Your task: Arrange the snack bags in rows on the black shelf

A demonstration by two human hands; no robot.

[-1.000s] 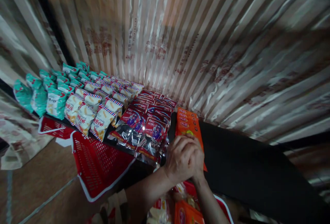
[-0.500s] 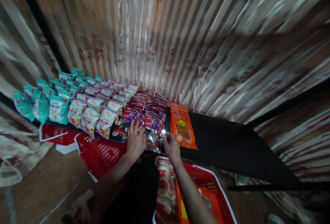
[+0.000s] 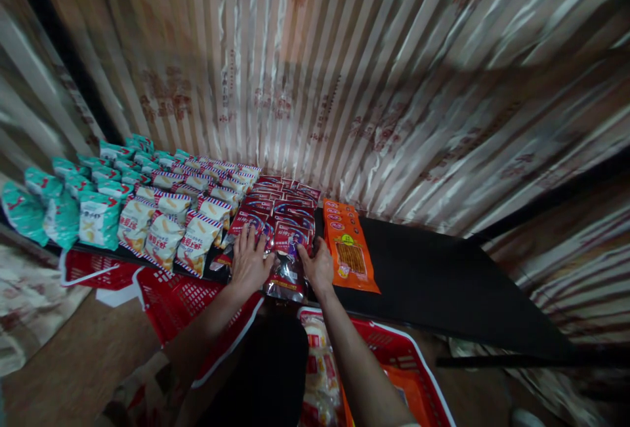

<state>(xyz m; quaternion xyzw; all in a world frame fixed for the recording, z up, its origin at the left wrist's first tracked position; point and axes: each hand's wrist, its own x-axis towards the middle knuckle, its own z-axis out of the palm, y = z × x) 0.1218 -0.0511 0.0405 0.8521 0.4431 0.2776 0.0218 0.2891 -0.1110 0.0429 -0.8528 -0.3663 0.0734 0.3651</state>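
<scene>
My left hand (image 3: 250, 264) lies with its fingers spread over the left column of dark red snack packets (image 3: 250, 214). At the right edge of the front dark red packet (image 3: 288, 274) in the neighbouring column is my right hand (image 3: 319, 265), its thumb on the packet and its fingers apart from the thumb. This packet is glossy, with a purple figure on it, and its lower end reaches the front edge of the black shelf (image 3: 418, 269). The undersides of both hands are hidden.
Left of the red packets stand rows of white snack bags (image 3: 161, 235) and turquoise bags (image 3: 98, 218). Orange packets (image 3: 350, 250) lie overlapped on the right. Below are a red basket (image 3: 177, 302) and another red basket (image 3: 418, 355) with packaged goods. A striped sheet (image 3: 315, 86) hangs behind.
My right hand has moved up along the front packet's right edge, out of its pinch at the lower corner. The packet's lower part lies flatter. My left hand stays on the left column.
</scene>
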